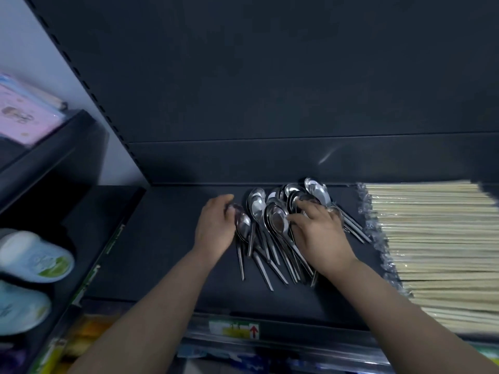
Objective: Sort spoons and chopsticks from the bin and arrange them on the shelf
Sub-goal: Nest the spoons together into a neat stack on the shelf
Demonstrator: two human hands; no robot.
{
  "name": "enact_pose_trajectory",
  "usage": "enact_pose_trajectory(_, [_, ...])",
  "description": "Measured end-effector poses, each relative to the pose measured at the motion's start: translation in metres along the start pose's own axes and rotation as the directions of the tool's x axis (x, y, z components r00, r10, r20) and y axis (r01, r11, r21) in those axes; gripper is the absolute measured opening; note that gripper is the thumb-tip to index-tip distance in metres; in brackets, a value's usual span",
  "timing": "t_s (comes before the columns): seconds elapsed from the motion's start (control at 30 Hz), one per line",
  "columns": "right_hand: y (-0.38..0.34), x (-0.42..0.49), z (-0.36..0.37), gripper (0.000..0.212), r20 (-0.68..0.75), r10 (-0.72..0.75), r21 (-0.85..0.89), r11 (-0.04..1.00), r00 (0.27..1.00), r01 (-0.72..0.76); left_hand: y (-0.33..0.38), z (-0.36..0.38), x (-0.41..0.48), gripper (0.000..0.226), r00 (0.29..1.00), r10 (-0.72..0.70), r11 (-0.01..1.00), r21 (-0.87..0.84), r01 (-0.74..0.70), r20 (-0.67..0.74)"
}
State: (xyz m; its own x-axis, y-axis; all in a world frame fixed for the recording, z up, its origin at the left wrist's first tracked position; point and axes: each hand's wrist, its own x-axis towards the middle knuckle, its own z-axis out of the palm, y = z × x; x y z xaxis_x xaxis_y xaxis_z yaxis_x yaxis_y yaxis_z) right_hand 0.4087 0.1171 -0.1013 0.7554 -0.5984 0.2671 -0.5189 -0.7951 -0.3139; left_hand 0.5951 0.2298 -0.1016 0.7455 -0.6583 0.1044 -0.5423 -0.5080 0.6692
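Several steel spoons (258,209) lie in a loose heap on the dark shelf (162,238), bowls toward the back and handles fanned toward me. My left hand (216,228) rests against the left side of the heap, fingers curled round a spoon's bowl. My right hand (318,233) lies spread on top of the right part of the heap, fingertips touching spoon bowls. Plastic-wrapped packs of pale chopsticks (432,238) are stacked flat on the shelf to the right of the spoons.
The shelf's dark back panel (270,103) rises behind. A price strip with a red arrow label (235,330) runs along the front edge. On the neighbouring unit at left sit pale blue containers (32,257) and a pink package (24,114) higher up.
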Motion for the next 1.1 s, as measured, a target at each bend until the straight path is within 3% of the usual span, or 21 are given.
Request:
enact_pose_trajectory(0.23, [-0.021, 0.009, 0.009, 0.024, -0.078, -0.124, 0.091, 0.987, 0.989, 0.131, -0.014, -0.014, -0.012, 0.012, 0.997, -0.066, 0.997, 0.025, 0.068, -0.050])
enact_pose_trajectory(0.33, [-0.032, 0.006, 0.012, 0.021, -0.092, -0.131, 0.094, 0.986, 0.987, 0.140, -0.019, -0.018, -0.005, 0.020, 0.992, -0.095, 0.993, 0.055, 0.100, -0.085])
enact_pose_trajectory(0.4, [-0.037, 0.006, 0.014, 0.020, -0.100, -0.111, 0.091, 0.989, 0.989, 0.120, -0.021, -0.017, 0.008, 0.030, 0.993, -0.112, 0.991, 0.072, 0.114, -0.032])
enact_pose_trajectory(0.53, [-0.053, 0.007, 0.017, 0.020, -0.120, -0.016, 0.115, 0.993, 0.993, 0.030, -0.023, -0.010, 0.027, 0.028, 0.981, -0.123, 0.992, 0.006, 0.124, 0.150])
enact_pose_trajectory(0.6, [-0.066, 0.009, 0.020, 0.021, -0.107, 0.017, 0.110, 0.994, 0.994, -0.005, -0.030, -0.012, 0.029, 0.007, 0.984, -0.086, 0.996, 0.023, 0.083, 0.158])
enact_pose_trajectory(0.7, [-0.091, 0.015, 0.026, 0.022, -0.061, 0.097, 0.140, 0.986, 0.993, -0.088, -0.046, -0.032, 0.032, 0.013, 0.989, -0.074, 0.997, 0.044, 0.069, 0.130])
enact_pose_trajectory(0.87, [-0.134, 0.028, 0.034, 0.030, 0.063, 0.259, 0.206, 0.942, 0.964, -0.267, -0.056, -0.062, 0.047, 0.010, 0.993, -0.021, 0.982, -0.185, 0.042, 0.115])
enact_pose_trajectory(1.0, [-0.141, 0.027, 0.039, 0.023, 0.219, 0.409, 0.442, 0.768, 0.886, -0.464, -0.043, -0.054, 0.051, 0.019, 0.980, 0.051, 0.933, -0.359, 0.022, 0.193])
enact_pose_trajectory(1.1, [-0.123, 0.017, 0.030, 0.018, 0.163, 0.549, 0.447, 0.700, 0.820, -0.557, -0.037, -0.041, 0.042, 0.018, 0.945, 0.080, 0.909, -0.412, 0.061, 0.318])
